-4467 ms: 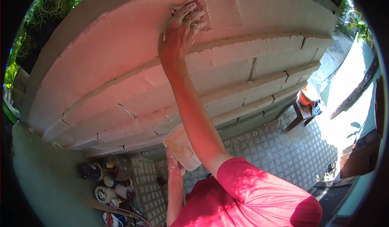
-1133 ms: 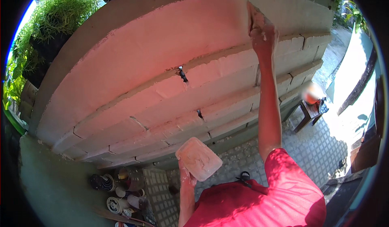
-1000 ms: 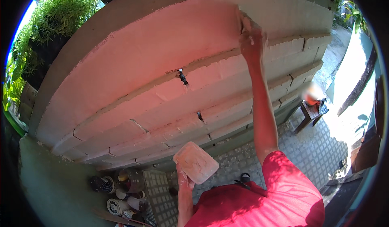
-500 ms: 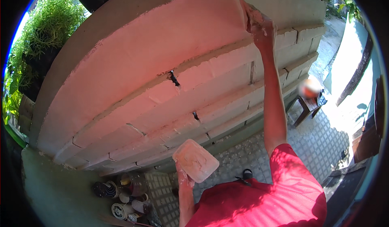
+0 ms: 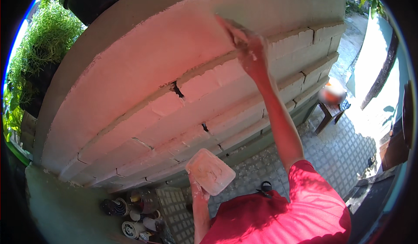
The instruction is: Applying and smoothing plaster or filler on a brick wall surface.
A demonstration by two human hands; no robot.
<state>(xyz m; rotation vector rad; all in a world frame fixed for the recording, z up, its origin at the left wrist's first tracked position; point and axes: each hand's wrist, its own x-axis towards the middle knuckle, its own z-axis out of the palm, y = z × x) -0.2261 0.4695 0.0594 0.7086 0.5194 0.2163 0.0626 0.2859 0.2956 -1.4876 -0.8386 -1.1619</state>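
My right hand point(image 5: 252, 54) is closed round a plaster-smeared putty knife point(image 5: 227, 27), blurred by motion. Its blade lies against the smooth upper band of the pale wall point(image 5: 174, 48), above the stepped rows of blocks. Low in the middle, my left hand point(image 5: 200, 193) grips a shallow, rounded-corner plastic tub point(image 5: 211, 172) from beneath its near left edge. Pale paste coats the inside of the tub, and smears of it show on both hands. Part of the left hand's fingers is hidden under the tub.
Dark gaps point(image 5: 177, 90) break the wall's ledges. Buckets and containers point(image 5: 130, 229) stand at lower left on the tiled floor point(image 5: 248, 172). A small wooden stool point(image 5: 325, 117) with a blurred orange-white thing is at right. A black planter point(image 5: 91, 0) and leafy plants point(image 5: 52, 39) sit along the top left.
My right hand and the putty knife have swept left and slightly down along the upper wall. The tub in my left hand has stayed nearly still. The view has shifted a little.
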